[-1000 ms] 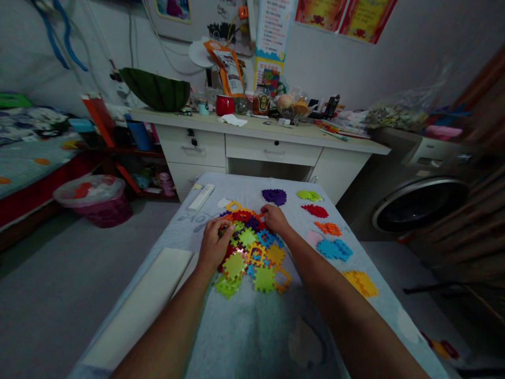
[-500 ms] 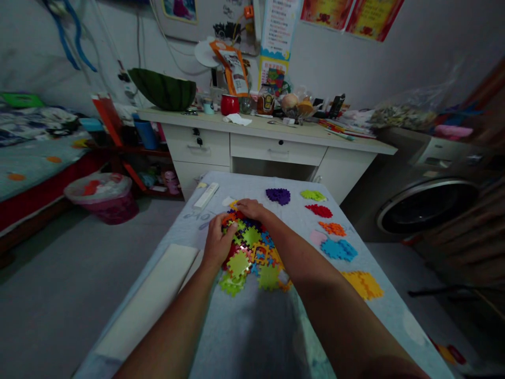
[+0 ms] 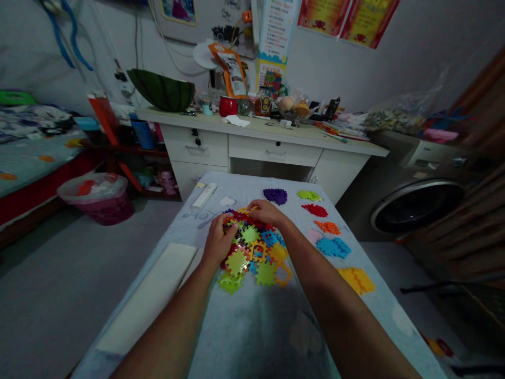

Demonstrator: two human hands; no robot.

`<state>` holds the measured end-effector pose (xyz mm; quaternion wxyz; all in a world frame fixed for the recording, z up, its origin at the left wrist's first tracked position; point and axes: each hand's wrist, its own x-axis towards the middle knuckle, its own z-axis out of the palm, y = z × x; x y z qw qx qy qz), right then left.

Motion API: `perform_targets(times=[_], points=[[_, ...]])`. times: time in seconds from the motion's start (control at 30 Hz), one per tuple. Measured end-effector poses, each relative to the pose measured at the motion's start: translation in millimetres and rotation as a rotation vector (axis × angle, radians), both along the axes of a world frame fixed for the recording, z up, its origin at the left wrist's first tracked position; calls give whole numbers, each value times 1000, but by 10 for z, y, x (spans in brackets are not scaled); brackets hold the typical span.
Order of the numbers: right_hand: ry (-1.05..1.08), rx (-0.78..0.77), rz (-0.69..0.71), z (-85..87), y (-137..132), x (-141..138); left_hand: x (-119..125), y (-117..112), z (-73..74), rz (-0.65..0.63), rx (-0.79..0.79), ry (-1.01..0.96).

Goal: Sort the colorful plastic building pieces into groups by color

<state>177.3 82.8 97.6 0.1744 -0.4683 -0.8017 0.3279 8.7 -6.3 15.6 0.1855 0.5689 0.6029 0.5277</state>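
Note:
A mixed heap of coloured plastic interlocking tiles [image 3: 256, 250] lies in the middle of a cloth-covered table [image 3: 244, 326]. My left hand [image 3: 219, 239] rests on the heap's left side, fingers curled onto the tiles. My right hand [image 3: 266, 210] lies over the heap's far edge, fingers bent around a yellow tile [image 3: 248, 209]. To the right lie sorted piles: purple [image 3: 275, 196], lime green [image 3: 309, 195], red [image 3: 315, 210], orange [image 3: 327, 227], blue [image 3: 333, 246] and yellow [image 3: 357, 279].
A long white board [image 3: 150, 295] lies along the table's left edge, a white remote-like bar [image 3: 204, 195] at its far left. Beyond stand a cluttered white desk [image 3: 256, 142], a washing machine [image 3: 418, 200] at right, and a pink waste bin [image 3: 97, 197] and bed at left.
My right hand slid left across the far edge of the heap, then back a little to the right, now closed on a yellow tile. My left hand stayed on the heap's left side.

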Motion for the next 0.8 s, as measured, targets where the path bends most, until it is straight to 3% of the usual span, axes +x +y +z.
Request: perform_targets(times=[0.1,0.2,0.33,0.47,0.67,0.8], points=[[187,-83,51,-25,-129,94,-6,9,-9,-10,2,-17],[322,-15,-6,-98,-199,135,-19,14,-20,-19,11,-21],[365,113,-129,-240,-238,162,-31,8,-19,-28,7,-23],[375,127,-102,-319,-311,183,-32,4,-18,-37,17,-20],[437,215,-150,-203,-453,299,-40,34,-76,-29,32,13],[297,383,-234,-71,-560,608,-49,61,-138,-33,34,53]])
